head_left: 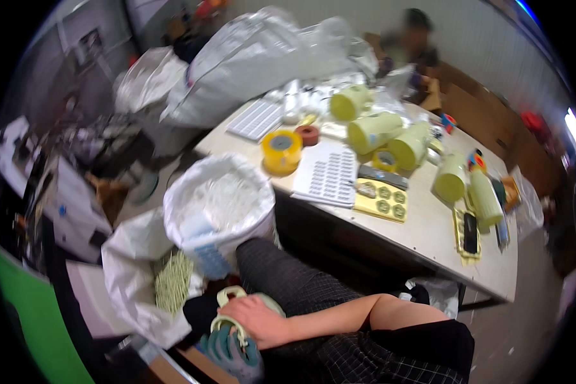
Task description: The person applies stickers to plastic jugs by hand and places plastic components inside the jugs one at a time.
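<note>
My right hand is bare, its fingers curled over a pale yellow-green plastic piece with openings in it. Just below, my left hand wears a grey-green glove and has its fingers wrapped against the same piece. The two hands meet low in the picture, over my lap, and cover most of the piece. Close beside them, a white sack stands open with a heap of thin pale-green sticks inside. Behind it is a white-lined bin filled with clear plastic bits.
On the table lie several pale yellow cylinders, a yellow tape roll, a brown tape roll, a printed white sheet, a yellow tray and a phone. Large white bags rise behind; a person sits across.
</note>
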The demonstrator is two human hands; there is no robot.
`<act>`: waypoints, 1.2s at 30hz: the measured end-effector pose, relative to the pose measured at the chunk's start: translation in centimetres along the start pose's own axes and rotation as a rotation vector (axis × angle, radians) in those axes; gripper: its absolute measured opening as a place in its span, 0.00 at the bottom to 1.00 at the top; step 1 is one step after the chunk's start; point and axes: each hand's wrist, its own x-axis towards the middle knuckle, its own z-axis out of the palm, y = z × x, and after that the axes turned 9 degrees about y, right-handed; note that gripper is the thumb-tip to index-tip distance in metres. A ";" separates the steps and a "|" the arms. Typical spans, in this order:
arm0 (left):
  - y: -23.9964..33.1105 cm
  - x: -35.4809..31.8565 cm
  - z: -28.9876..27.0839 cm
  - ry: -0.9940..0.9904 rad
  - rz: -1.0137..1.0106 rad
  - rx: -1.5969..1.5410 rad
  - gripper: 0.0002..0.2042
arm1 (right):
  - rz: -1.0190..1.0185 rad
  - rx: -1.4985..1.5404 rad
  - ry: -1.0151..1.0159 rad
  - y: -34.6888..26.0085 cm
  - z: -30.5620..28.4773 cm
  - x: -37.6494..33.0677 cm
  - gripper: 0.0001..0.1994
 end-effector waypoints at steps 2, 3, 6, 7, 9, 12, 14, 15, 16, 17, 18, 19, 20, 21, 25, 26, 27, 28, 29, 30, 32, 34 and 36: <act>0.7 0.5 -0.6 -0.070 -0.037 -0.024 0.24 | -0.010 -0.014 0.025 0.1 -1.0 0.6 0.39; 1.1 1.7 -0.7 -0.084 -0.012 -0.043 0.25 | 0.091 -0.008 -0.119 0.5 -1.1 1.2 0.39; 2.1 3.5 -0.6 -0.187 0.030 -0.003 0.22 | 0.004 -0.006 0.008 0.4 -2.6 0.7 0.41; 2.1 3.3 -0.5 -0.203 0.006 -0.017 0.20 | -0.013 0.023 0.036 0.5 -2.3 0.4 0.41; 2.5 2.9 -1.0 -0.381 -0.138 -0.064 0.16 | -0.002 0.046 -0.011 0.5 -2.2 0.3 0.41; 2.4 2.1 -1.7 -0.318 -0.153 -0.051 0.16 | -0.019 0.091 -0.076 0.0 -1.7 0.5 0.42; 1.6 2.4 -1.7 -0.166 -0.137 -0.029 0.19 | -0.009 0.129 -0.135 -0.2 -1.2 1.4 0.41; 1.1 2.8 -1.6 -0.089 -0.125 -0.020 0.20 | -0.003 0.144 -0.162 0.0 -0.9 2.3 0.41; 0.5 3.7 -1.8 0.004 -0.133 0.079 0.27 | -0.036 0.158 -0.203 0.4 -0.1 3.9 0.40; 0.2 4.3 -1.7 0.133 -0.152 0.249 0.36 | -0.054 0.238 -0.182 0.4 0.6 5.5 0.39; -1.1 5.0 -1.9 0.245 -0.134 0.252 0.42 | -0.110 0.264 -0.107 0.5 1.8 7.2 0.36; -2.6 6.6 -1.1 0.392 -0.108 0.243 0.47 | -0.165 0.237 -0.042 0.6 3.2 9.0 0.37; -3.7 7.5 -1.2 0.396 -0.154 0.328 0.47 | -0.186 0.191 -0.053 0.4 4.2 10.9 0.38; -4.9 8.1 -1.0 0.407 -0.199 0.403 0.48 | -0.177 0.228 -0.042 0.3 5.0 12.3 0.39; -6.4 10.1 0.1 0.446 -0.246 0.362 0.49 | -0.190 0.285 0.079 0.4 6.0 14.7 0.38; -6.4 10.2 0.2 0.443 -0.246 0.343 0.50 | -0.194 0.280 0.102 0.4 5.9 14.8 0.38; -6.0 10.3 0.7 0.437 -0.250 0.300 0.51 | -0.190 0.252 0.126 0.9 5.3 14.5 0.38; -5.7 10.3 0.8 0.439 -0.209 0.277 0.54 | -0.207 0.231 0.138 1.2 4.8 13.9 0.38; -4.9 9.5 0.3 0.362 -0.207 0.278 0.55 | -0.209 0.169 0.075 1.1 3.6 12.8 0.39; -4.1 8.4 0.7 0.343 -0.221 0.154 0.54 | -0.217 0.173 0.051 1.4 2.5 11.6 0.39; -2.9 6.9 1.2 0.300 -0.106 0.007 0.55 | -0.232 0.202 -0.037 2.0 0.0 9.5 0.41; -0.3 5.5 2.8 0.267 -0.144 -0.075 0.53 | -0.091 0.254 -0.293 3.6 -4.1 8.3 0.41; 1.5 4.7 3.2 0.176 -0.193 -0.214 0.51 | 0.181 0.382 -0.512 5.8 -8.3 7.8 0.34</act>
